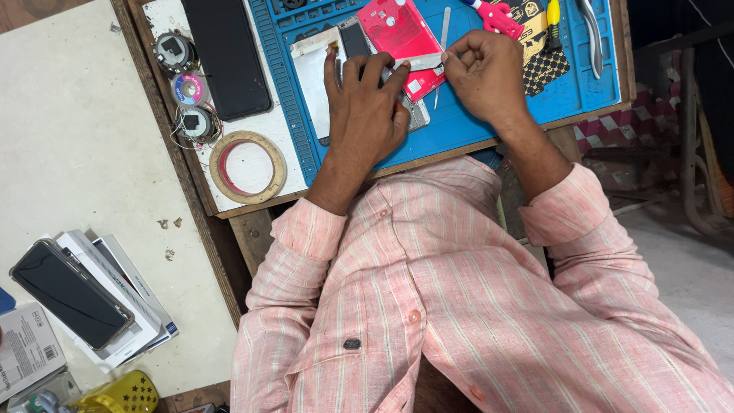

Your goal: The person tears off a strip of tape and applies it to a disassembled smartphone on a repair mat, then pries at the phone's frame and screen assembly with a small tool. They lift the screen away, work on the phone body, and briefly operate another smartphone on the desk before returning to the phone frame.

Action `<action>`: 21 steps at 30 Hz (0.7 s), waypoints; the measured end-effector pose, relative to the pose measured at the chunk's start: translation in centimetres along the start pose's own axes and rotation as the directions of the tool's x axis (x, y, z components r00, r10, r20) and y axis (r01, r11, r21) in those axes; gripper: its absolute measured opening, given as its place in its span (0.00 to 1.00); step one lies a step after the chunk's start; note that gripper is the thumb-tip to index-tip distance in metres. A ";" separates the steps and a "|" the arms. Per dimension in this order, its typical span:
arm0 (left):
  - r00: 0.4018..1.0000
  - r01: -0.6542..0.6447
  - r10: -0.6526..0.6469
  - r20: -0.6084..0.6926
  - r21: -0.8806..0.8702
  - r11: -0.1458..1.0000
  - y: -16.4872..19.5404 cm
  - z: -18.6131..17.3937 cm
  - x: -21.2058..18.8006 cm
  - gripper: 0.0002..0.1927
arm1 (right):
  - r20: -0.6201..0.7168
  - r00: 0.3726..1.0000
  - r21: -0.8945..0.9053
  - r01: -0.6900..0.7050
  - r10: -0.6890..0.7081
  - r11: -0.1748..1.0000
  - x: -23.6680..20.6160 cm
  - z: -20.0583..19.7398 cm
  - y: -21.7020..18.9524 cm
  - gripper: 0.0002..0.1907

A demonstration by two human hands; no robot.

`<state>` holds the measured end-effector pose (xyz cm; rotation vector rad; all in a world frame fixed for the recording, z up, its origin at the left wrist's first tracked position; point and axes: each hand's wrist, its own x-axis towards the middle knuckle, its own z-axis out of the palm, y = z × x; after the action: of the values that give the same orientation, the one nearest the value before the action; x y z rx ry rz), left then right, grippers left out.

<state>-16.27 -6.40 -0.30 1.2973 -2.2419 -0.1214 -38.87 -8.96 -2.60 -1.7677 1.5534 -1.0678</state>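
Observation:
My left hand (365,107) lies flat on an opened grey phone (418,113) on the blue work mat (482,115), holding it down. Its fingertips rest on one end of a thin grey strip (422,62). My right hand (489,75) pinches the other end of that strip between thumb and fingers. A red phone back cover (391,29) lies just beyond the strip, partly under it. A white display panel (312,73) lies left of my left hand. A slim metal pry tool (443,30) rests on the mat between my hands.
On the wooden bench left of the mat lie a black phone (225,53), wire spools (189,88) and a tape roll (246,167). A pink tool (493,15), a yellow-handled screwdriver (552,14) and tweezers (590,38) lie at the mat's far right. Another phone (69,294) rests on boxes at lower left.

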 end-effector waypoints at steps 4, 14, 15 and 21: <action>1.000 -0.002 0.002 0.002 0.010 1.000 0.0 0.0 0.0 0.24 | -0.029 0.999 -0.022 0.040 -0.041 0.999 -0.1 0.1 -0.4 0.05; 1.000 -0.008 0.008 -0.001 0.008 1.000 0.2 -0.3 0.0 0.25 | -0.083 0.956 -0.252 0.252 -0.280 0.934 -0.2 0.4 -0.8 0.10; 1.000 -0.011 0.011 -0.004 0.007 1.000 0.2 -0.4 0.1 0.25 | -0.087 0.947 -0.284 0.273 -0.308 0.919 -0.2 0.4 -0.7 0.10; 0.999 -0.035 0.035 0.009 0.023 0.999 0.0 -0.8 0.0 0.24 | -0.089 0.996 -0.062 0.015 -0.021 0.998 0.1 -0.5 -0.7 0.06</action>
<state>-15.91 -6.22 0.36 1.2708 -2.2785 -0.0891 -38.86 -8.85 -1.73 -1.8001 1.6432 -1.1330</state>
